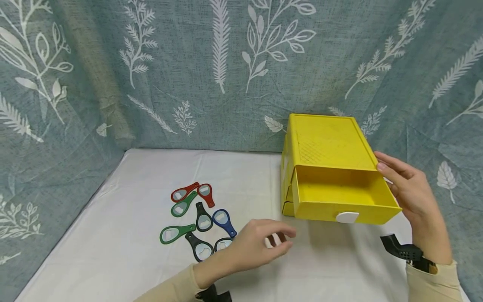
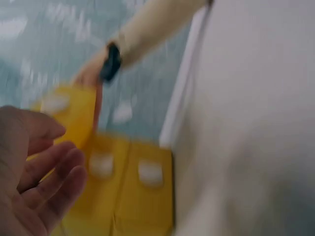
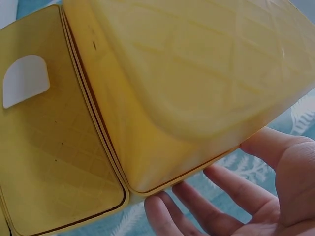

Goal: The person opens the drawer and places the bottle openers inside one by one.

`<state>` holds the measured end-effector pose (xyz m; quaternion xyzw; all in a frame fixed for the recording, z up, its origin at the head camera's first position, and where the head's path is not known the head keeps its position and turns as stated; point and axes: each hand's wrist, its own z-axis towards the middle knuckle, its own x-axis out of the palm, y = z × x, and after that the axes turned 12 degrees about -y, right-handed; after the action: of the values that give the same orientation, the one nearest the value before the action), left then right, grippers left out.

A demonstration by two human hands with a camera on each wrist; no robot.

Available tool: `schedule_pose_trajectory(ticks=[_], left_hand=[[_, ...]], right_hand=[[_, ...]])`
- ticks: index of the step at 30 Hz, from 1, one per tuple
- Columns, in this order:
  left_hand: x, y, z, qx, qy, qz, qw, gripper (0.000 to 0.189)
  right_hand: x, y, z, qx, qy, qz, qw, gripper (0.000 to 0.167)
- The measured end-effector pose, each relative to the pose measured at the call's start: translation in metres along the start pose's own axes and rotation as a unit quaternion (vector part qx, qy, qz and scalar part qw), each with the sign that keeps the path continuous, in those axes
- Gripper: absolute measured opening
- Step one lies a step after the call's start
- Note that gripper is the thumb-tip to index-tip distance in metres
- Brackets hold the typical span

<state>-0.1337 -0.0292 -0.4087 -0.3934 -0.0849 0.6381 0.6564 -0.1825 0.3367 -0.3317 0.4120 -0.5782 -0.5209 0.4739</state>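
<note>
A yellow drawer cabinet stands at the right, its top drawer pulled out and bare inside, with a white tab handle on the front. My right hand touches the cabinet's right side; in the right wrist view, its fingers lie along the side edge beside the pulled-out drawer. Left of the drawer front, my left hand hovers with loosely bent fingers and holds nothing. Several bottle openers in red, green, black and blue lie left of it, one black one partly hidden behind this hand.
Two lower drawers with white tabs are closed beneath the top one. A white cloth covers the table. Behind and at the sides hangs a blue-green curtain with white leaf prints, close behind the cabinet.
</note>
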Motion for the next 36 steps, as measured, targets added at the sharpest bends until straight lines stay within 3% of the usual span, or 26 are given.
schedule_pose_trajectory(ticks=[3, 7, 11, 24, 36], left_hand=[[-0.034, 0.017, -0.022, -0.073, -0.013, -0.001, 0.9973, 0.023], [-0.072, 0.034, -0.045, -0.171, -0.024, 0.019, 0.9849, 0.027], [-0.093, 0.045, -0.058, -0.213, -0.015, 0.05, 0.9756, 0.032], [-0.104, 0.061, -0.081, -0.229, 0.083, 0.119, 0.9625, 0.048], [-0.105, 0.065, -0.083, -0.218, 0.107, 0.109, 0.9638, 0.048]], right_hand=[[0.0, 0.0, 0.0, 0.0, -0.004, -0.002, 1.0, 0.046], [0.0, 0.001, 0.001, 0.0, -0.015, -0.01, 0.9998, 0.046], [-0.002, 0.003, 0.001, 0.006, -0.026, -0.01, 0.9996, 0.044], [0.001, 0.002, 0.002, -0.001, -0.01, 0.005, 0.9999, 0.043], [-0.002, 0.0, 0.002, -0.001, 0.007, 0.037, 0.9993, 0.038]])
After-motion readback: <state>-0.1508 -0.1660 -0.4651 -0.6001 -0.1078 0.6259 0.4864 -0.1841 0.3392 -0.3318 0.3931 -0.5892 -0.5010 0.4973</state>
